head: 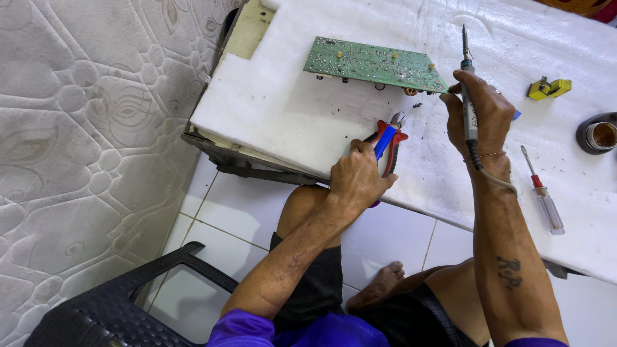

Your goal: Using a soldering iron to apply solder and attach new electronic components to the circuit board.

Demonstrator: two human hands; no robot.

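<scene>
Left hand (pixel 357 180) on cutters (pixel 387 142), right hand (pixel 479 109) gripping soldering iron (pixel 468 106)

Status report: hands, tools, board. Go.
Left hand grips cutters. Right hand holds soldering iron at circuit board edge. Nothing in the way.

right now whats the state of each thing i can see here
circuit board: propped on the white pad, solder side up
soldering iron: gripped in the right hand, its tip by the board's right end
cutting pliers: under the left hand, jaws slightly open
screwdriver: lying loose on the pad
small round tin: open, brownish contents
yellow part: lying untouched
</scene>
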